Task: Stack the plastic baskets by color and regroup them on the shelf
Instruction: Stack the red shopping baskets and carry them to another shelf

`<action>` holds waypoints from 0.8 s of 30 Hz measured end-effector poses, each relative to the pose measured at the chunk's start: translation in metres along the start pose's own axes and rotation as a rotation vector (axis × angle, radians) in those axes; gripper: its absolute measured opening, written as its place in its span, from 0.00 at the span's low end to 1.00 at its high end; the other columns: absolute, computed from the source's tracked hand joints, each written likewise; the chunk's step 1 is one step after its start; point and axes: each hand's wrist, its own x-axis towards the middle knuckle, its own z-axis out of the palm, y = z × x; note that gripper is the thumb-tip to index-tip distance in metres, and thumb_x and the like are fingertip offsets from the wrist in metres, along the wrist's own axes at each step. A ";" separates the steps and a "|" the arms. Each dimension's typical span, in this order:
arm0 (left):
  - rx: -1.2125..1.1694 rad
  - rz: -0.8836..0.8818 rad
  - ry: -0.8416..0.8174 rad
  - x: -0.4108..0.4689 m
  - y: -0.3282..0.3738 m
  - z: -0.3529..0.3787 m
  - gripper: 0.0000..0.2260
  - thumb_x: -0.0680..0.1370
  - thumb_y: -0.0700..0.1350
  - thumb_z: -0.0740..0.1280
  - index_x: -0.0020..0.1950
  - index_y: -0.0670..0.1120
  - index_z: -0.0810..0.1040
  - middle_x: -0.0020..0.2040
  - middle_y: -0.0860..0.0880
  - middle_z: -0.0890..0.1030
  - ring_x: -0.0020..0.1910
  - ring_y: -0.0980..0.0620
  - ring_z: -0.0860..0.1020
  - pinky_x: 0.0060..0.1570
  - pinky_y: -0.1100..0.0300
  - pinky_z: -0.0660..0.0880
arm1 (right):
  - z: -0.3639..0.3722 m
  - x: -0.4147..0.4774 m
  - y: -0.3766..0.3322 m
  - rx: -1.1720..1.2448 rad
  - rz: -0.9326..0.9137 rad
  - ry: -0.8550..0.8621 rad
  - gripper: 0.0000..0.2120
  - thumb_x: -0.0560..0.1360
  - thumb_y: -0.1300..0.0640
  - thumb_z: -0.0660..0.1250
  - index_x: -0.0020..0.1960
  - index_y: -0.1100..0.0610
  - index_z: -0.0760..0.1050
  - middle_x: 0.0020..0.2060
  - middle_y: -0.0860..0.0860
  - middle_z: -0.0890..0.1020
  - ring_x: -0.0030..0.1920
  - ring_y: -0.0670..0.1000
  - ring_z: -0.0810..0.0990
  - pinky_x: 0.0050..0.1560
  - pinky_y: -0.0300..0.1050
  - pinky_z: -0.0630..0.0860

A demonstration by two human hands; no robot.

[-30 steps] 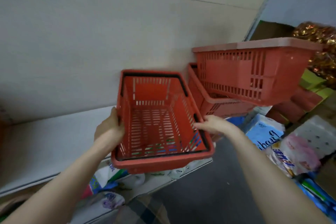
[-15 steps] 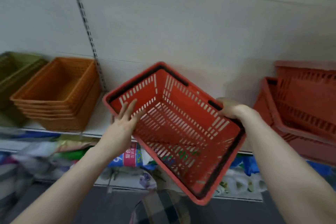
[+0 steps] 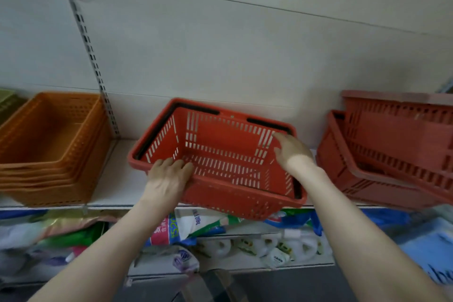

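Observation:
A red slotted basket (image 3: pixel 220 154) with black handles folded along its rim sits tilted on the white shelf (image 3: pixel 117 179), its near corner hanging over the front edge. My left hand (image 3: pixel 166 181) holds the near-left rim, fingers hooked over it into the basket. My right hand (image 3: pixel 291 152) is inside the basket at the far-right corner, fingers straight against the wall. A nested stack of orange baskets (image 3: pixel 49 144) stands on the shelf to the left. Other red baskets (image 3: pixel 392 149) lie nested and askew to the right.
A green basket (image 3: pixel 8 103) shows at the far left edge. A slotted metal upright (image 3: pixel 90 56) runs up the back panel behind the orange stack. Packaged goods and bottles (image 3: pixel 220 240) crowd the lower shelf under the baskets.
The red basket came down from a steep tilt in the air onto the shelf between the orange and red stacks. My left hand moved to its near rim, my right hand inside.

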 end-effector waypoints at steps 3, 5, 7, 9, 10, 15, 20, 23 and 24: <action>0.004 -0.019 -0.052 0.020 0.010 0.002 0.11 0.62 0.47 0.78 0.38 0.48 0.78 0.31 0.50 0.79 0.30 0.44 0.79 0.33 0.55 0.71 | -0.007 -0.034 0.013 0.019 -0.022 0.166 0.23 0.78 0.57 0.63 0.73 0.52 0.70 0.67 0.56 0.77 0.63 0.60 0.78 0.59 0.51 0.75; -0.024 -0.030 -0.118 0.028 0.021 0.002 0.11 0.63 0.44 0.77 0.42 0.48 0.78 0.35 0.49 0.81 0.35 0.44 0.81 0.36 0.54 0.71 | -0.012 -0.054 0.022 0.011 -0.011 0.237 0.22 0.77 0.57 0.64 0.70 0.52 0.74 0.61 0.58 0.81 0.58 0.62 0.81 0.55 0.52 0.77; -0.021 -0.050 -0.160 0.033 0.030 0.003 0.09 0.72 0.47 0.70 0.51 0.51 0.77 0.45 0.50 0.83 0.45 0.46 0.81 0.42 0.54 0.70 | -0.016 -0.072 0.032 0.006 -0.006 0.283 0.21 0.75 0.58 0.64 0.67 0.53 0.76 0.57 0.58 0.83 0.57 0.62 0.80 0.56 0.53 0.77; 0.009 -0.069 -0.133 0.036 0.033 0.008 0.10 0.77 0.49 0.64 0.58 0.54 0.74 0.52 0.53 0.82 0.53 0.49 0.79 0.46 0.55 0.69 | -0.020 -0.090 0.044 0.004 -0.009 0.360 0.20 0.73 0.61 0.64 0.65 0.55 0.77 0.55 0.57 0.83 0.56 0.62 0.80 0.56 0.53 0.77; 0.012 -0.067 -0.129 0.037 0.033 0.009 0.11 0.77 0.50 0.63 0.59 0.55 0.73 0.54 0.54 0.81 0.54 0.50 0.79 0.48 0.56 0.69 | -0.025 -0.098 0.049 -0.002 -0.010 0.420 0.20 0.72 0.63 0.64 0.64 0.57 0.78 0.54 0.56 0.83 0.56 0.62 0.80 0.56 0.52 0.77; -0.027 -0.103 -0.225 0.042 0.036 -0.001 0.22 0.75 0.68 0.54 0.60 0.56 0.69 0.58 0.55 0.80 0.57 0.51 0.78 0.52 0.55 0.71 | -0.078 -0.128 0.088 -0.059 0.038 0.753 0.20 0.75 0.64 0.66 0.67 0.58 0.76 0.57 0.55 0.81 0.59 0.59 0.77 0.63 0.50 0.72; -0.173 -0.058 -0.153 0.061 0.068 -0.015 0.31 0.75 0.69 0.54 0.65 0.48 0.73 0.59 0.45 0.80 0.55 0.42 0.80 0.55 0.51 0.74 | -0.160 -0.139 0.160 -0.168 0.292 0.963 0.22 0.79 0.56 0.61 0.72 0.56 0.67 0.69 0.58 0.71 0.70 0.60 0.67 0.73 0.53 0.63; -0.257 0.012 -0.109 0.085 0.116 -0.034 0.28 0.76 0.62 0.63 0.70 0.46 0.72 0.62 0.43 0.78 0.58 0.39 0.77 0.58 0.48 0.74 | -0.200 -0.132 0.209 -0.166 0.398 0.937 0.25 0.81 0.47 0.58 0.75 0.55 0.62 0.74 0.59 0.65 0.76 0.61 0.60 0.77 0.56 0.57; -0.282 0.030 -0.115 0.095 0.136 -0.040 0.27 0.76 0.60 0.64 0.70 0.47 0.71 0.63 0.44 0.77 0.59 0.39 0.76 0.59 0.49 0.72 | -0.211 -0.127 0.226 -0.159 0.417 0.889 0.26 0.81 0.44 0.56 0.75 0.55 0.63 0.75 0.58 0.65 0.77 0.61 0.59 0.77 0.57 0.56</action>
